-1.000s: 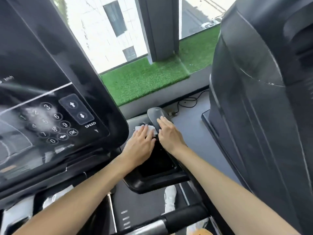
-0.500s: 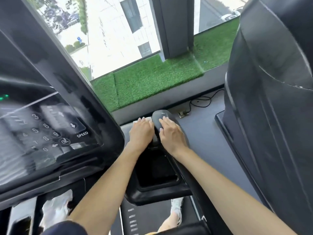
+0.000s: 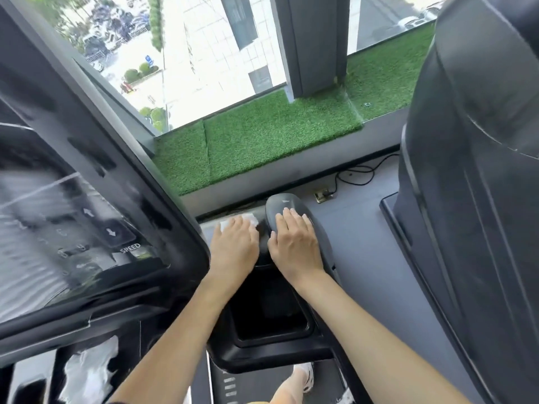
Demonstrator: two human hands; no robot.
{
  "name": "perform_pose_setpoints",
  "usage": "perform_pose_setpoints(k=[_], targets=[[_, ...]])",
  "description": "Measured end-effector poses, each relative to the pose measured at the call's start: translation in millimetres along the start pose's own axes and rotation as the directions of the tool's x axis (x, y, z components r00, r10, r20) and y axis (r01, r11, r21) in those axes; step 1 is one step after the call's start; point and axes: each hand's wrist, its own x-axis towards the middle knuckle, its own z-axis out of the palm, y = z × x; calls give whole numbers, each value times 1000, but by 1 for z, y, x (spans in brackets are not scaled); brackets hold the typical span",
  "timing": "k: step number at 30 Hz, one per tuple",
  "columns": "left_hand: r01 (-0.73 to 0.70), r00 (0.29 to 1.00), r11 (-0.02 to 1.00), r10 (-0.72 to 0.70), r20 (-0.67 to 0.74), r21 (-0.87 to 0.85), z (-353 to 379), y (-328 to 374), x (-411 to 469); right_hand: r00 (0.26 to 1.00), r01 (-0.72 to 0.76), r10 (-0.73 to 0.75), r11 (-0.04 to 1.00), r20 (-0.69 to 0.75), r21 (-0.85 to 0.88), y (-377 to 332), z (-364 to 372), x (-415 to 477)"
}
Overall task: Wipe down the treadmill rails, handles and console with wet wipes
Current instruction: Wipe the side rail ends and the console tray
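A white wet wipe (image 3: 239, 221) lies on the grey treadmill surface beside the console, and my left hand (image 3: 234, 247) presses flat on it, fingers straight, covering most of it. My right hand (image 3: 294, 246) rests flat on the rounded end of the black treadmill handle (image 3: 284, 204), fingers straight. The black console (image 3: 87, 228) with its keypad and SPEED buttons fills the left. A black tray recess (image 3: 271, 319) sits below both hands.
The dark shroud of a neighbouring machine (image 3: 472, 170) stands close on the right. Green artificial turf (image 3: 262, 135) and a window lie ahead. A cable and floor socket (image 3: 323, 196) sit beyond the handle. A crumpled white wipe (image 3: 87, 371) lies at the lower left.
My left hand has slid the wipe forward and to the left, off the handle's side. My right hand has kept its place on the handle. The view has tilted upward.
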Motion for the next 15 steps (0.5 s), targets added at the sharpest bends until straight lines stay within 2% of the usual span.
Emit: perform_pose_setpoints(k=[1, 2, 3, 5, 7, 8, 9, 11, 13, 15], targets=[[-29, 999, 999, 30, 21, -39, -3, 0, -15, 1000, 7, -8, 1000, -8, -14, -1, 0, 1], [-35, 994, 999, 39, 105, -37, -3, -1, -21, 1000, 12, -13, 1000, -13, -27, -1, 0, 2], [0, 992, 1000, 2, 125, -16, -2, -4, -16, 1000, 15, -16, 999, -19, -38, -1, 0, 3], [71, 996, 997, -72, 47, 15, 0, -11, 11, 999, 20, -21, 999, -29, -41, 0, 1, 2], [163, 971, 986, -157, 183, -22, -11, -13, 36, 999, 27, -28, 999, -40, -32, 0, 0, 1], [187, 972, 982, -180, 151, -29, -10, -15, 45, 999, 28, -29, 999, -45, -28, 0, 0, 2], [149, 987, 988, -146, 72, -35, -5, -16, 51, 998, 30, -31, 999, -48, -22, 0, 0, 2], [-1, 1000, 998, 0, 31, 62, -5, -9, 31, 998, 33, -33, 999, -46, -2, -1, -1, 2], [-157, 985, 985, 162, -66, 76, 4, -4, -6, 998, 34, -33, 999, -47, 11, 0, -1, 2], [-159, 987, 986, 159, 5, 46, 4, -2, -29, 998, 33, -32, 999, -49, 19, 0, -1, 3]])
